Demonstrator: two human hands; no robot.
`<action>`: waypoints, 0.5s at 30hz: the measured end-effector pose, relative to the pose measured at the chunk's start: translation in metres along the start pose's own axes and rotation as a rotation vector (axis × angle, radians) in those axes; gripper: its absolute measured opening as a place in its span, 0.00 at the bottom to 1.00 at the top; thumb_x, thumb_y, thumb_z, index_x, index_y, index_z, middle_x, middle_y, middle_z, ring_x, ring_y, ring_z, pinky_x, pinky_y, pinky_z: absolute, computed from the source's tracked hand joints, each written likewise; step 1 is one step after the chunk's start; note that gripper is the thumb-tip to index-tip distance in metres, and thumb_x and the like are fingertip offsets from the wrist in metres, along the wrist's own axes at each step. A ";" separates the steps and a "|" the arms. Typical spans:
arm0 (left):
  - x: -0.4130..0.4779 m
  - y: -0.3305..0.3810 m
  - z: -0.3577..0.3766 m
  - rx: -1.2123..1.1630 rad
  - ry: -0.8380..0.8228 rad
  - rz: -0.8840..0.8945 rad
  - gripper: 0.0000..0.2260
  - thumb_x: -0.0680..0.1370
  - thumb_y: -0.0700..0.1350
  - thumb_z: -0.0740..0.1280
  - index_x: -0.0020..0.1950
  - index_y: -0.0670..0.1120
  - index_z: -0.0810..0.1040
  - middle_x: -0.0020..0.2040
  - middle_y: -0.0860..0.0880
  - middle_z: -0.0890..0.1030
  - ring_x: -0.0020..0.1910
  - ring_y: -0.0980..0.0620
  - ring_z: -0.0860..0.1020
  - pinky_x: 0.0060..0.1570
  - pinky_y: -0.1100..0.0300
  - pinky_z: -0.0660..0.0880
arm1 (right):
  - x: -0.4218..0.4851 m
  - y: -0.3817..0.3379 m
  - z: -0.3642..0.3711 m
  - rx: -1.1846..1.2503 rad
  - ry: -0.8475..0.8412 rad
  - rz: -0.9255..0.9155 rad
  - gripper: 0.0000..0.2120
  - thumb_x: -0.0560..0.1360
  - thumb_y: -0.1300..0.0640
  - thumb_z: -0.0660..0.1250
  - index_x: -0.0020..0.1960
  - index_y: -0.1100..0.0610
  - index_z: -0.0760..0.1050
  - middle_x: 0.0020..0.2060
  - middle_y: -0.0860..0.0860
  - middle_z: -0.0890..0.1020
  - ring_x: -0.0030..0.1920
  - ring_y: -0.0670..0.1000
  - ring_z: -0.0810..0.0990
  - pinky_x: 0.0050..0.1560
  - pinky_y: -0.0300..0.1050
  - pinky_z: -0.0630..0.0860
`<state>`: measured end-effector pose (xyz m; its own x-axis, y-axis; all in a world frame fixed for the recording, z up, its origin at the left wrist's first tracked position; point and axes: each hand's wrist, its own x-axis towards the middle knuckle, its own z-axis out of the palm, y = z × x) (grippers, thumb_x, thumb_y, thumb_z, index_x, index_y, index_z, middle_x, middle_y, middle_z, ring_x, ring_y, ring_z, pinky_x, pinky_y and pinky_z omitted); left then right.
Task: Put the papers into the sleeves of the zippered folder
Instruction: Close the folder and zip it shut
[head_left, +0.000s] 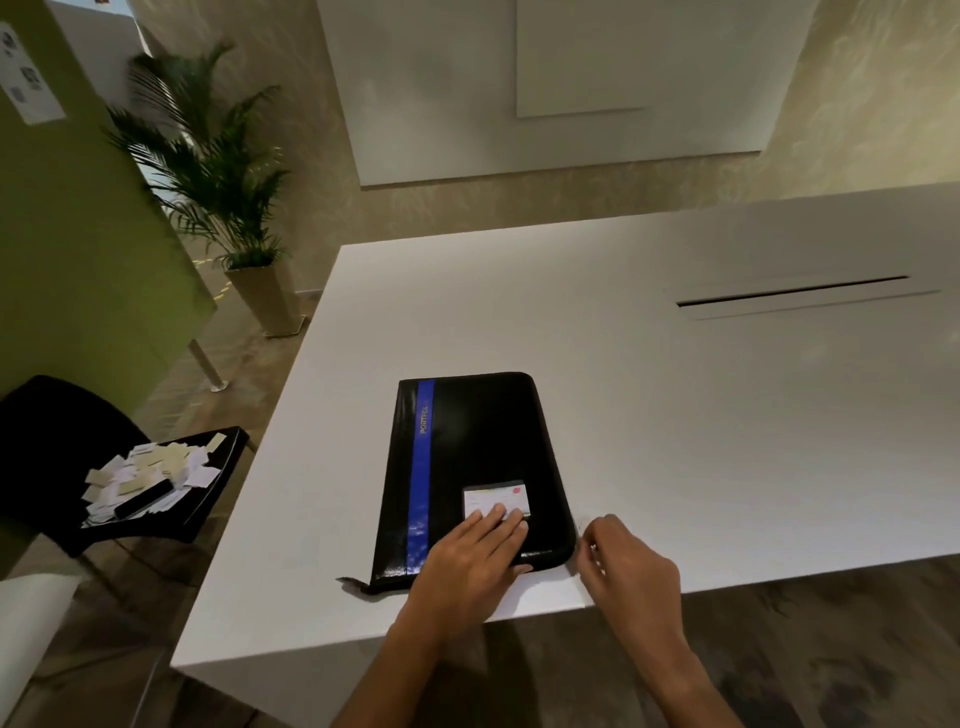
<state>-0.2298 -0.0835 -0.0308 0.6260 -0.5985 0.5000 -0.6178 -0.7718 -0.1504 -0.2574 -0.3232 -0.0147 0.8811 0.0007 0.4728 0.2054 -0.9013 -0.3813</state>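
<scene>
A black zippered folder (478, 447) with a blue stripe lies closed on the white table (675, 415), near its front edge. A small white label (496, 496) sits on its cover. My left hand (470, 558) rests flat on the folder's near right part, fingertips touching the label. My right hand (631, 566) is at the folder's near right corner, fingers curled by the zipper edge; whether it pinches the zipper pull I cannot tell. A pile of small papers (148, 480) lies on a black chair seat to the left.
The black chair (62, 457) stands left of the table. A dark phone-like object (145, 499) lies among the papers. A slot (789, 293) is cut in the table at far right. A potted palm (223, 171) stands behind, next to a green partition (78, 249).
</scene>
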 end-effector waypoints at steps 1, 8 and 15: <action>0.000 0.001 0.000 0.015 -0.012 0.022 0.21 0.87 0.56 0.63 0.74 0.45 0.82 0.72 0.46 0.83 0.73 0.46 0.81 0.70 0.48 0.81 | 0.005 0.003 -0.002 0.001 -0.011 0.014 0.12 0.73 0.59 0.84 0.43 0.56 0.80 0.32 0.50 0.82 0.26 0.50 0.78 0.24 0.48 0.79; 0.001 -0.001 -0.007 -0.082 -0.059 0.019 0.21 0.87 0.57 0.66 0.74 0.46 0.82 0.73 0.47 0.83 0.73 0.47 0.81 0.69 0.49 0.82 | 0.032 0.016 -0.006 0.040 -0.136 0.014 0.08 0.83 0.52 0.75 0.48 0.54 0.81 0.36 0.48 0.84 0.31 0.49 0.81 0.34 0.47 0.82; 0.010 -0.013 -0.012 -0.132 -0.081 0.123 0.20 0.84 0.59 0.70 0.68 0.46 0.86 0.68 0.48 0.86 0.67 0.47 0.85 0.58 0.52 0.86 | 0.075 0.029 0.008 0.020 -0.234 -0.090 0.09 0.87 0.49 0.69 0.51 0.52 0.80 0.42 0.47 0.84 0.36 0.49 0.82 0.39 0.44 0.81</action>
<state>-0.2211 -0.0766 -0.0137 0.5752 -0.7058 0.4135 -0.7456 -0.6603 -0.0900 -0.1818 -0.3458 0.0031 0.9330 0.1833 0.3097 0.2940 -0.8844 -0.3624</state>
